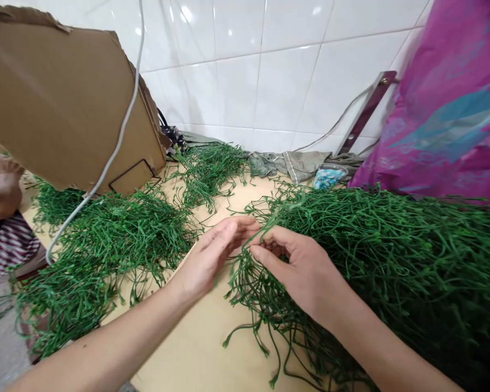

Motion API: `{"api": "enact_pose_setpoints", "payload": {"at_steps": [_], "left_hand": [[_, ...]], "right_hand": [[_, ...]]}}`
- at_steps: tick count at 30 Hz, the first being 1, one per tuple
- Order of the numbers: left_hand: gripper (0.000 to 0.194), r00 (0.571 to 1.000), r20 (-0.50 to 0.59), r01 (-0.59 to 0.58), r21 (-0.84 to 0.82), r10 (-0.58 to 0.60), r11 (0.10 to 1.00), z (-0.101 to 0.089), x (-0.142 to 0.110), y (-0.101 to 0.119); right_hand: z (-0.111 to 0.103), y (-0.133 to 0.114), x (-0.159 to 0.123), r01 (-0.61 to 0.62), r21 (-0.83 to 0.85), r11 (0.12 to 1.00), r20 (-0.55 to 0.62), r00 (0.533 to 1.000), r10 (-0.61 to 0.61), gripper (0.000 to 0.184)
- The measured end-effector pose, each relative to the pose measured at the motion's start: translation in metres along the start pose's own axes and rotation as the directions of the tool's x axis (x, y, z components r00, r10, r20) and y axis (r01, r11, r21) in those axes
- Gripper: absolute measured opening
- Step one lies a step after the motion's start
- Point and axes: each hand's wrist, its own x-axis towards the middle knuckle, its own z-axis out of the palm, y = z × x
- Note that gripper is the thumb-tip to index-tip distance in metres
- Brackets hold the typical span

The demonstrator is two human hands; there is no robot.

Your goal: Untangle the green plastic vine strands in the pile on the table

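Two hands (212,256) (298,272), one cardboard sheet (65,103)

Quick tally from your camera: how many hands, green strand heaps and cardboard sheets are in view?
Left hand: 1
Right hand: 1
Other person's hand: 1
Green strand heaps (edges merge, count approximate): 5
Cardboard sheet: 1
Total: 9

The pale yellow bench (188,343) is spread with heaps of green sprigs (106,245), while a crumpled grey cloth (294,165) and a blue-patterned packet (330,177) are laid along its far edge.
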Motion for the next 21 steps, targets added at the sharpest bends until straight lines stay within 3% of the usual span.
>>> {"api": "enact_pose_setpoints", "payload": {"at_steps": [3,6,9,12,17,19,21], "left_hand": [[0.027,0.996,0.052,-0.086,0.302,0.074,0.949,-0.001,-0.003,0.002],[0.016,0.991,0.108,-0.115,0.422,0.076,0.899,0.0,-0.004,0.001],[0.016,0.986,0.132,-0.148,0.467,0.097,0.871,0.002,-0.004,0.002],[0.019,0.988,0.141,-0.132,0.5,0.07,0.856,0.003,-0.003,0.003],[0.024,0.986,0.163,-0.114,0.531,0.031,0.839,0.002,-0.003,0.004],[0.026,0.982,0.182,-0.143,0.514,0.055,0.846,0.003,-0.007,0.006],[0.027,0.976,0.206,-0.162,0.483,0.068,0.861,0.005,-0.012,0.009]], "right_hand": [[-0.011,-0.005,0.003,-0.089,0.218,0.972,0.012,0.996,0.088,0.013],[-0.018,-0.006,0.005,-0.124,0.262,0.957,-0.002,0.992,0.129,0.014],[-0.022,-0.004,0.006,-0.086,0.127,0.988,-0.026,0.996,0.09,0.009],[-0.022,-0.002,0.005,0.029,-0.086,0.996,-0.047,0.998,-0.033,0.007],[-0.018,0.002,0.003,0.176,-0.414,0.893,-0.065,0.973,-0.222,0.013],[-0.023,0.007,0.006,0.166,-0.476,0.863,-0.143,0.954,-0.263,0.013],[-0.032,0.014,0.01,0.08,-0.474,0.877,-0.272,0.934,-0.233,0.013]]}}
